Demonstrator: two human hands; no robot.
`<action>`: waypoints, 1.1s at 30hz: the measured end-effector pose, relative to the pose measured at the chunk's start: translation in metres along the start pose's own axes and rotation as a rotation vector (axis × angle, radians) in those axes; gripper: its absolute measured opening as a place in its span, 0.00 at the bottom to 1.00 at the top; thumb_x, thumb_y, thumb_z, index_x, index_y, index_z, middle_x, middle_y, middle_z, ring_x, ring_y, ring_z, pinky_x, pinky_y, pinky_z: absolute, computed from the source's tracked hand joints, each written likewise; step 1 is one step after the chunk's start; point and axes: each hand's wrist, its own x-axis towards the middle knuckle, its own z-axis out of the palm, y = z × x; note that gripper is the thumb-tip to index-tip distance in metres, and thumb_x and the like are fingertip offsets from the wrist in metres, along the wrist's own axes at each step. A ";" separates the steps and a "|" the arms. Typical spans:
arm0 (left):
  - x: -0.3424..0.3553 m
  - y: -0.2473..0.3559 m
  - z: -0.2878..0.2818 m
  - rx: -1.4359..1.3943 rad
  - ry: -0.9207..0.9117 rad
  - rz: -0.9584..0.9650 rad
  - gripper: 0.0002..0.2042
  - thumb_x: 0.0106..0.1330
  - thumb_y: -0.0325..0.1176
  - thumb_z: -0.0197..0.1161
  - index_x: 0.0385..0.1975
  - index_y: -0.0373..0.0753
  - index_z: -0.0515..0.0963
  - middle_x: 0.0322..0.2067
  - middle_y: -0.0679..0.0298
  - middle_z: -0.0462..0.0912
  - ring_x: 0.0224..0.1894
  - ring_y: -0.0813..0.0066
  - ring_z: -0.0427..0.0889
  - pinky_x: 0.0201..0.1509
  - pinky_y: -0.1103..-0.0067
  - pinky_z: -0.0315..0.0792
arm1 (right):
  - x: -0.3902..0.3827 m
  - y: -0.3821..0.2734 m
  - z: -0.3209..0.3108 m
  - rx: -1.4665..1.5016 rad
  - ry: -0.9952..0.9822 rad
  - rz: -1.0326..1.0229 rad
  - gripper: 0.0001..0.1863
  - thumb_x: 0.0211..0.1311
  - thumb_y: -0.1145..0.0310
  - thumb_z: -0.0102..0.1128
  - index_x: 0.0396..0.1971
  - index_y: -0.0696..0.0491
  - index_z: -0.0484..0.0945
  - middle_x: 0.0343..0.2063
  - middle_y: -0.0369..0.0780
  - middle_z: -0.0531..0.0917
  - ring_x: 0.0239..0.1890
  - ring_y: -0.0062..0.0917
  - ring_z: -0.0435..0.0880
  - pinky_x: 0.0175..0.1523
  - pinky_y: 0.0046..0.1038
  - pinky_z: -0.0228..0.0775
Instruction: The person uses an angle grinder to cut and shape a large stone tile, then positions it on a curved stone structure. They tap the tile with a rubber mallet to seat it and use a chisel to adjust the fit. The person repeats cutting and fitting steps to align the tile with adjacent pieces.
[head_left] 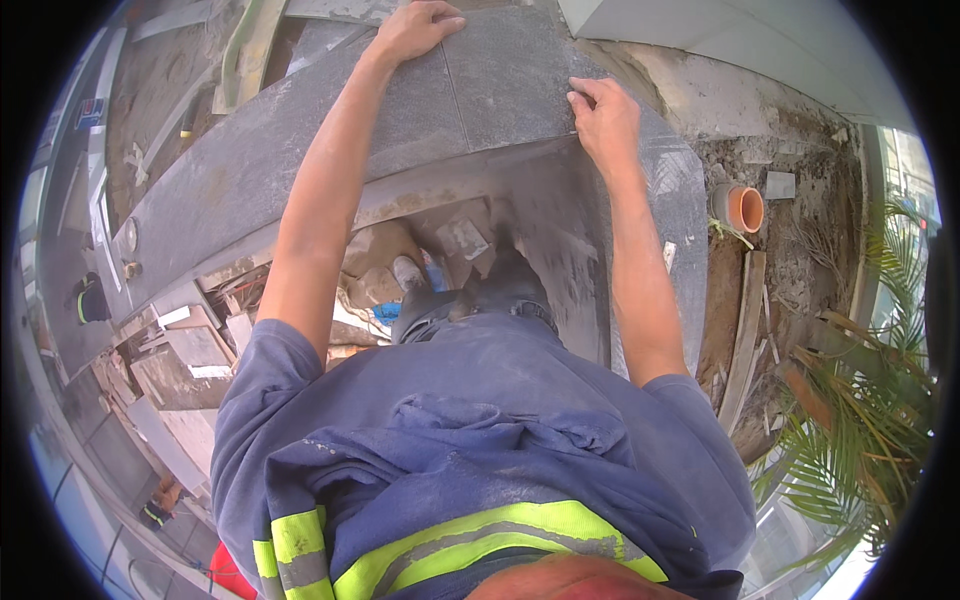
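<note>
My left hand (418, 32) lies at the far edge of a dark grey slab (405, 110), fingers curled onto it. My right hand (603, 118) is bent on the neighbouring slab (510, 70), near its right side, with curled fingers touching it; whether they hook under is unclear. A thin seam separates the slabs, which form a raised ledge curving left and right around me. Beneath the ledge, my booted foot (410, 275) shows among rubble and grey dust.
An orange pipe end (745, 208), a wooden board (742, 330) and palm fronds (850, 420) are at right. Broken boards and debris (185, 340) lie lower left; long strips (160, 130) lie upper left. A pale wall (700, 30) rises beyond the slabs.
</note>
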 end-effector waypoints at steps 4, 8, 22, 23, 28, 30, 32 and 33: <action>-0.001 -0.029 0.004 -0.049 0.008 0.029 0.17 0.74 0.40 0.68 0.56 0.38 0.90 0.53 0.49 0.93 0.59 0.49 0.90 0.66 0.61 0.79 | 0.012 -0.012 -0.002 0.076 0.004 -0.010 0.09 0.73 0.67 0.73 0.47 0.54 0.93 0.35 0.40 0.90 0.37 0.29 0.89 0.46 0.33 0.80; 0.004 -0.048 0.009 0.099 0.123 0.201 0.16 0.77 0.39 0.64 0.57 0.40 0.90 0.55 0.49 0.92 0.61 0.49 0.89 0.68 0.59 0.78 | 0.052 -0.061 -0.004 0.697 -0.055 0.075 0.16 0.78 0.66 0.68 0.27 0.55 0.86 0.21 0.31 0.79 0.24 0.16 0.75 0.32 0.26 0.67; -0.011 -0.036 0.017 0.060 0.154 0.076 0.16 0.78 0.38 0.61 0.58 0.42 0.90 0.56 0.52 0.92 0.63 0.49 0.88 0.70 0.61 0.78 | 0.034 -0.077 0.080 1.216 -0.282 0.315 0.24 0.78 0.66 0.65 0.17 0.48 0.71 0.15 0.26 0.70 0.18 0.10 0.62 0.24 0.24 0.50; -0.009 -0.064 0.022 0.136 0.188 0.193 0.16 0.78 0.37 0.61 0.58 0.42 0.90 0.56 0.52 0.92 0.62 0.49 0.88 0.69 0.61 0.78 | 0.033 -0.083 0.080 1.166 -0.302 0.244 0.24 0.78 0.66 0.65 0.16 0.48 0.70 0.15 0.26 0.69 0.18 0.10 0.62 0.24 0.24 0.50; -0.026 -0.018 0.000 -0.018 0.150 0.004 0.16 0.76 0.33 0.62 0.58 0.38 0.89 0.55 0.51 0.93 0.61 0.51 0.90 0.67 0.63 0.79 | 0.037 -0.109 0.063 0.944 -0.159 -0.160 0.26 0.76 0.68 0.64 0.14 0.48 0.66 0.14 0.24 0.65 0.19 0.10 0.61 0.25 0.23 0.49; -0.019 -0.023 0.003 -0.031 0.122 0.017 0.16 0.76 0.32 0.62 0.57 0.36 0.89 0.55 0.50 0.93 0.60 0.51 0.90 0.66 0.63 0.80 | 0.028 -0.100 0.084 0.829 -0.172 -0.138 0.26 0.75 0.68 0.64 0.14 0.50 0.65 0.14 0.24 0.64 0.20 0.10 0.60 0.25 0.25 0.50; -0.010 -0.019 0.001 -0.010 0.064 0.014 0.15 0.76 0.32 0.62 0.56 0.34 0.89 0.54 0.48 0.92 0.59 0.51 0.90 0.65 0.63 0.80 | 0.020 -0.093 0.094 0.777 -0.212 -0.078 0.25 0.74 0.66 0.65 0.16 0.53 0.66 0.15 0.26 0.63 0.23 0.11 0.60 0.27 0.28 0.52; -0.008 -0.014 0.006 -0.037 0.037 0.015 0.15 0.77 0.35 0.62 0.54 0.34 0.90 0.53 0.47 0.92 0.58 0.50 0.91 0.64 0.62 0.81 | 0.016 -0.086 0.095 0.844 -0.219 -0.020 0.24 0.74 0.66 0.65 0.17 0.54 0.66 0.15 0.26 0.63 0.23 0.11 0.60 0.27 0.29 0.52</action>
